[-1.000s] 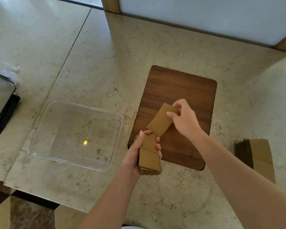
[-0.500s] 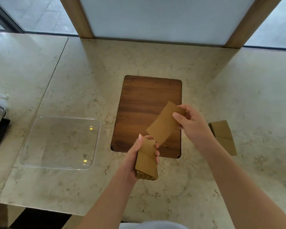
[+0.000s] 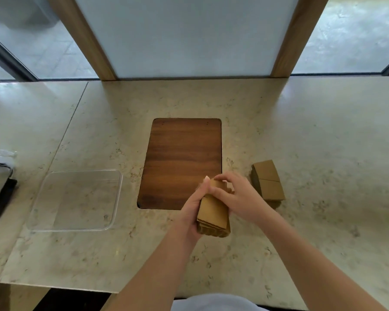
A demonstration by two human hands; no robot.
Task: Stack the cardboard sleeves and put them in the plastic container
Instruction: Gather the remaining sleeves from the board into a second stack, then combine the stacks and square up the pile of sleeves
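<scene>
Where the polished, veined stone countertop (image 3: 301,135) fills most of the view, its near edge runs along the bottom left and a thin seam crosses it at far left. Set flush into its middle is a dark wooden board (image 3: 184,153), rectangular with rounded corners, its long axis running away from the person; its surface is bare apart from the hands overlapping its near right corner. To the left lies the plastic container (image 3: 118,198), clear, shallow and square-cornered with rounded rims, nothing inside, with bare stone on its far, near and right sides. To the right of the board a second pile of cardboard sleeves (image 3: 268,182) rests flat on the stone, matte brown, each piece a tapered flattened band, the pile's long axis pointing away and slightly left. Above the board's near right corner, the held stack of cardboard sleeves (image 3: 213,213) shows corrugated layered edges at its near end and points away from the person. The left hand (image 3: 192,209) is wrapped closed around the stack's left side, while the right hand (image 3: 238,198) lies over its top and far end, fingers pressed against the cardboard.
</scene>
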